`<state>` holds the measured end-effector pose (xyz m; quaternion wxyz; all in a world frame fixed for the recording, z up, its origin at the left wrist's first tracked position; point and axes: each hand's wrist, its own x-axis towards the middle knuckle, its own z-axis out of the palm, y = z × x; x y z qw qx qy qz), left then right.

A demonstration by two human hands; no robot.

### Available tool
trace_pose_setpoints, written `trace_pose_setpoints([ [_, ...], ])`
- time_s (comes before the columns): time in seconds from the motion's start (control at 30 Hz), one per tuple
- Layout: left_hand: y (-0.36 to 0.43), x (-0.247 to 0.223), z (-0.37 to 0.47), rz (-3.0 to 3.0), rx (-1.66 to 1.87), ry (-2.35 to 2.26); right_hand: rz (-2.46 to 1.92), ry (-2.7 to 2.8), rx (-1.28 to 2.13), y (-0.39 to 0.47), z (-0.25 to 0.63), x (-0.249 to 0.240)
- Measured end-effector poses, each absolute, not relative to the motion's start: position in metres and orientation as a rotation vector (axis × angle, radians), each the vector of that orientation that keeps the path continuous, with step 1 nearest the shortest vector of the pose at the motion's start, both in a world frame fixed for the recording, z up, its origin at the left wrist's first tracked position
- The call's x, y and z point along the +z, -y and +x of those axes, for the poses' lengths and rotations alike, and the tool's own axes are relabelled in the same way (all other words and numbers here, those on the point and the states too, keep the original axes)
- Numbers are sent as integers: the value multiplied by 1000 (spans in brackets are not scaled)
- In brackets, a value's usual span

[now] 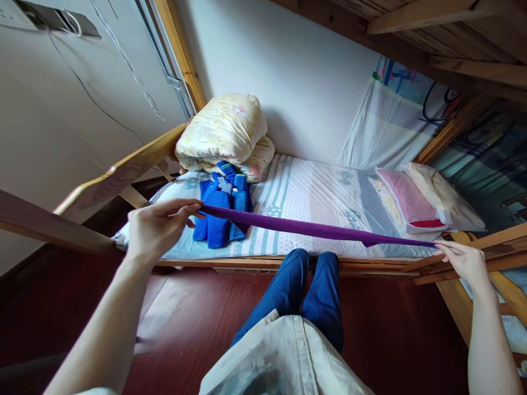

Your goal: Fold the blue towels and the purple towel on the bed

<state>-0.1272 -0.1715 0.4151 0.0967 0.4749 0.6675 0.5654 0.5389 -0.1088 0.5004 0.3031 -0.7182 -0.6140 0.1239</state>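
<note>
A purple cloth (284,224) with a stitched edge is stretched in a long narrow band above the bed. My left hand (162,222) pinches one end of it between thumb and fingers, over the left part of the mattress. At the far right, my right hand (463,260) pinches the other end. The band sags slightly toward the right, and a fold hangs below it near each end. Behind the left end lie several folded blue cloths (218,219) on the bed sheet.
The lower bunk (304,186) has a patterned sheet. A rolled yellow quilt (226,129) sits at its left end, pink and cream pillows (411,197) at its right. The upper bunk (395,33) hangs overhead. A wooden rail (119,170) stands left. My knees (315,269) are against the bed's front edge.
</note>
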Motion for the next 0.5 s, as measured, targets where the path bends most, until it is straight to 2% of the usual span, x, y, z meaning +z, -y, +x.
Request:
trace_pose_setpoints([
  [0.13,179,410,-134,1347,1548,-1975,-1932,1625,478,113,552,492],
  [0.27,170,412,-140,1343,1390,-1984,-1999,1702,458,104,565,490],
  [0.5,94,385,-143,1331,1112,-1793,-1986,1920,345,43,568,471],
])
